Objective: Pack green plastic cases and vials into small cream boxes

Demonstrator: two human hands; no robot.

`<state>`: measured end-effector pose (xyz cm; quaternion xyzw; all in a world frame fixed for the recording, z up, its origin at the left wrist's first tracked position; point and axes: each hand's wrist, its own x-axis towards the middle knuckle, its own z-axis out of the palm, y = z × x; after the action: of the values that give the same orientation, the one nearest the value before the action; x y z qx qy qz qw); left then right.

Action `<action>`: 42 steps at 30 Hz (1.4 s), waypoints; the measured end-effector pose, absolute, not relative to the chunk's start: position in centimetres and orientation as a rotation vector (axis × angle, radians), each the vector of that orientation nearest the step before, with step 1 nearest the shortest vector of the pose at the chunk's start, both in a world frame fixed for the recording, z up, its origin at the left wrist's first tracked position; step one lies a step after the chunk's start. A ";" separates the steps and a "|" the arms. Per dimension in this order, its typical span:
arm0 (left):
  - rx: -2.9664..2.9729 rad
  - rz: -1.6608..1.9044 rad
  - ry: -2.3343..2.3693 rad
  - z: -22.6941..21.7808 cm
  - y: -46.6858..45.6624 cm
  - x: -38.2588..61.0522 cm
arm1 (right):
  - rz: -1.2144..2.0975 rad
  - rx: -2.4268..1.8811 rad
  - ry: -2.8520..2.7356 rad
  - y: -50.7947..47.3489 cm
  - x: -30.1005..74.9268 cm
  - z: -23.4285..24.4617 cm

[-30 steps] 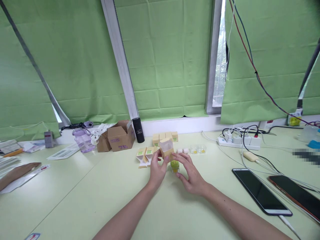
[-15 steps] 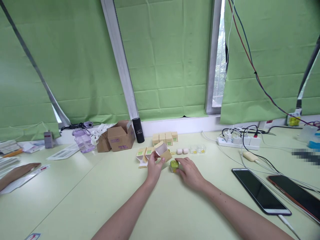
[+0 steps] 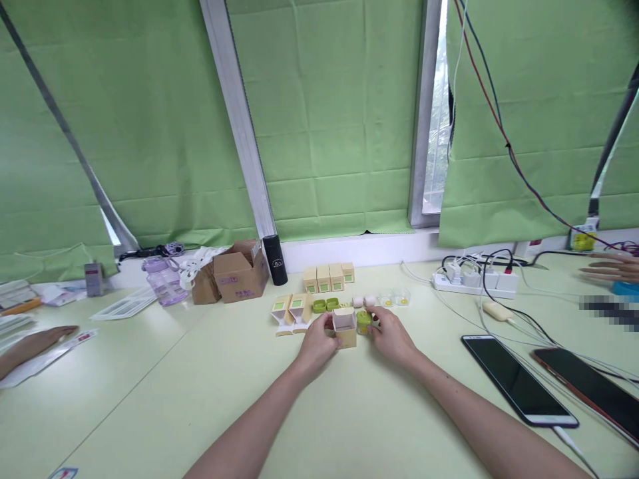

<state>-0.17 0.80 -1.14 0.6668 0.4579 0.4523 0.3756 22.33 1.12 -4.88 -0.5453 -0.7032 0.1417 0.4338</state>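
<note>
My left hand point(image 3: 315, 344) grips a small tan cardboard box point(image 3: 347, 339) by its left side; the box stands upright with its top open, white inside. Close to the box's right side, my right hand point(image 3: 395, 340) has its fingers around a small clear jar with a green lid point(image 3: 364, 319). Behind my hands are green lids point(image 3: 325, 305), whitish rolled pieces point(image 3: 363, 301) and clear cups with something yellow inside point(image 3: 394, 299). Left of the lids, open tan boxes point(image 3: 290, 310) stand with flaps down. Several closed tan boxes point(image 3: 324, 278) form a row farther back.
At the back left are a brown carton point(image 3: 240, 276), a black bottle point(image 3: 275, 259) and a purple jug point(image 3: 165, 281). Phones point(image 3: 519, 380), cables and a power strip point(image 3: 476, 285) occupy the right. Other people's hands show at far left point(image 3: 37, 349) and far right point(image 3: 612, 267).
The box in my left hand has come down and right, from tilted to upright. My right hand and the jar have shifted slightly right. Another person's hand has appeared at far right.
</note>
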 end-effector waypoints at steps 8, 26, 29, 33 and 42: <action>1.693 1.274 1.065 -0.9 0.4 -0.2 | 0.361 -1.376 -1.800 1.0 22.4 -4.5; 1.638 1.488 1.059 -0.5 0.8 0.0 | 0.350 -1.369 -1.808 0.9 22.5 -4.3; 1.523 1.462 1.021 -0.5 1.0 -0.3 | 0.346 -1.367 -1.806 0.7 22.4 -4.0; 1.367 1.426 1.002 -0.5 1.4 -0.6 | 0.364 -1.370 -1.798 0.5 22.4 -3.6; 1.178 1.411 0.949 -0.7 2.1 -0.7 | 0.386 -1.423 -1.830 0.4 22.4 -3.3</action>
<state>-0.67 2.06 -0.74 0.4896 0.3944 0.5862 0.5109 22.36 0.40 -3.25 -0.5589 -0.7183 0.1516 0.3856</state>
